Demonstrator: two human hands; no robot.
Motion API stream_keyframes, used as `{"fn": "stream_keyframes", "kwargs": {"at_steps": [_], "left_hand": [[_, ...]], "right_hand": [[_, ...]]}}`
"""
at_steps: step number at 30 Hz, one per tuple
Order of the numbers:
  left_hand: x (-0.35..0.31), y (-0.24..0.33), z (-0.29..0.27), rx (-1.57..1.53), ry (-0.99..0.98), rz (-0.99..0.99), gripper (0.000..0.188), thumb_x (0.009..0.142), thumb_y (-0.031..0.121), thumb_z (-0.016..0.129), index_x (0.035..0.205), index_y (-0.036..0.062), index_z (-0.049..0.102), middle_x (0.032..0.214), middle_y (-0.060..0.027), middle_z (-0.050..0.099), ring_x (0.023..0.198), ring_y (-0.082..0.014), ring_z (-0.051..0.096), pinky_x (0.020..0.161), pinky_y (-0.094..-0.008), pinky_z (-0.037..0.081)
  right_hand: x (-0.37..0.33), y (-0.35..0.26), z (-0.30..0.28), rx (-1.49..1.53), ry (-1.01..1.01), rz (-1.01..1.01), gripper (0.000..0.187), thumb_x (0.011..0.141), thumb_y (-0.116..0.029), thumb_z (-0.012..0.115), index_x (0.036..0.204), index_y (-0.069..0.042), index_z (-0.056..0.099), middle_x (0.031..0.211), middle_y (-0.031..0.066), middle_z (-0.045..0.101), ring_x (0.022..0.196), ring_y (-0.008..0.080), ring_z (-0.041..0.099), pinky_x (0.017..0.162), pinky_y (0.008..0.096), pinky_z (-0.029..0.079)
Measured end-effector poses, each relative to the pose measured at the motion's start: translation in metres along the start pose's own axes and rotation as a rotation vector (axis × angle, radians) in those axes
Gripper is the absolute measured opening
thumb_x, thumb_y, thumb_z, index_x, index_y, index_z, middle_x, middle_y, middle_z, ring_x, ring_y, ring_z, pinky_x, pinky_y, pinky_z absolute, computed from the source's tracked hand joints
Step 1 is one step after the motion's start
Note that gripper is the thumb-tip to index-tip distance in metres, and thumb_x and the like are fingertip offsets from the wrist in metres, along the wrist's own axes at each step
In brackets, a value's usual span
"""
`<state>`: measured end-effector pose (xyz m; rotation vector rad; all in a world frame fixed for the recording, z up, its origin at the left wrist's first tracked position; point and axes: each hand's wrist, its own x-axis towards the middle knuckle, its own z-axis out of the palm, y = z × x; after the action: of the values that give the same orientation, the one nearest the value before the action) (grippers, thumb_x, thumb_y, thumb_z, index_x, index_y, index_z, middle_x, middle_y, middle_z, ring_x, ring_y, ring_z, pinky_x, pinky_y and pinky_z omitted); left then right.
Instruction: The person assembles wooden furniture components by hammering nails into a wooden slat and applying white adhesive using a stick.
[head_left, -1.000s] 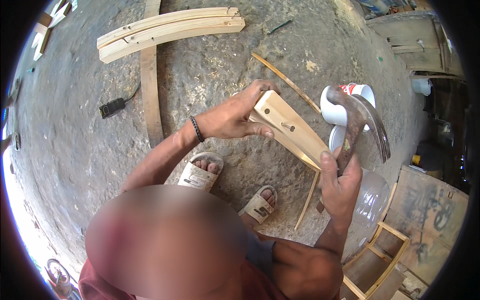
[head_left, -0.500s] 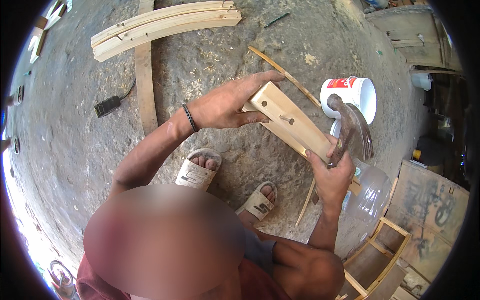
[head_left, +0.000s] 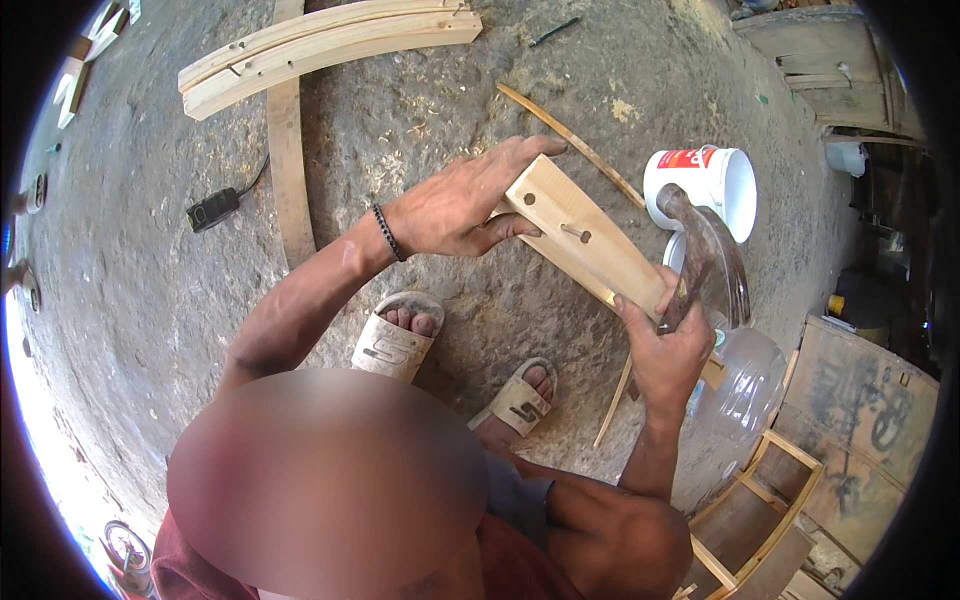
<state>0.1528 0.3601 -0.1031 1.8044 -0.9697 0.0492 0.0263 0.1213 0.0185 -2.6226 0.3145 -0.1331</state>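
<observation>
My left hand (head_left: pixel 455 205) grips the upper end of a pale wooden piece (head_left: pixel 600 250), its thumb along the near side and its fingers reaching over the end. A nail (head_left: pixel 575 233) sticks up from the middle of the top face, and a round dark hole shows close to the left hand. At the lower right end my right hand (head_left: pixel 665 345) pinches the same piece while also holding a claw hammer (head_left: pixel 712 250). The hammer's metal head rises above that hand; its handle is mostly hidden by the palm and fingers.
Curved boards with nails (head_left: pixel 330 55) lie across a flat plank (head_left: pixel 288 170) at the upper left, near a black charger-like box (head_left: pixel 213 209). To the right stand a white bucket (head_left: pixel 735 195), a clear plastic jug (head_left: pixel 745 385) and a wooden frame (head_left: pixel 790 445). Thin wood strips (head_left: pixel 570 140) lie on the concrete floor.
Almost nothing differs. The wooden piece and the hammer have shifted very slightly to the right with my hands; both grips stay the same.
</observation>
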Motion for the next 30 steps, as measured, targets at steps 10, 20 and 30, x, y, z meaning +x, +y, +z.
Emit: {"fn": "stream_keyframes", "kwargs": {"at_steps": [10, 20, 30], "left_hand": [[0.001, 0.0, -0.004, -0.063, -0.062, -0.135, 0.09, 0.079, 0.02, 0.086, 0.151, 0.0066, 0.033, 0.134, -0.0169, 0.058, 0.128, -0.0351, 0.056, 0.104, -0.045, 0.049], [0.044, 0.038, -0.059, 0.595, -0.168, 0.308, 0.076, 0.07, 0.032, 0.083, 0.135, 0.0054, 0.054, 0.125, -0.0096, 0.065, 0.122, -0.0267, 0.061, 0.105, -0.0444, 0.049], [0.069, 0.046, -0.041, 0.603, -0.442, 0.243, 0.013, 0.088, 0.009, 0.064, 0.093, 0.0027, 0.053, 0.083, -0.0112, 0.061, 0.075, -0.025, 0.068, 0.067, -0.036, 0.06]], "right_hand": [[0.003, -0.003, -0.029, 0.18, -0.078, 0.051, 0.038, 0.087, -0.016, 0.079, 0.119, -0.002, 0.064, 0.088, 0.0091, 0.066, 0.081, 0.0173, 0.066, 0.072, 0.0318, 0.051], [-0.054, 0.005, -0.062, 0.473, -0.201, 0.287, 0.018, 0.095, -0.007, 0.064, 0.111, 0.001, 0.063, 0.08, 0.0034, 0.064, 0.066, 0.0057, 0.056, 0.058, 0.0223, 0.043], [-0.051, -0.016, -0.051, 0.383, -0.353, -0.195, 0.036, 0.096, -0.007, 0.055, 0.129, 0.01, 0.053, 0.074, 0.0049, 0.06, 0.062, 0.0089, 0.054, 0.062, 0.026, 0.047]]}}
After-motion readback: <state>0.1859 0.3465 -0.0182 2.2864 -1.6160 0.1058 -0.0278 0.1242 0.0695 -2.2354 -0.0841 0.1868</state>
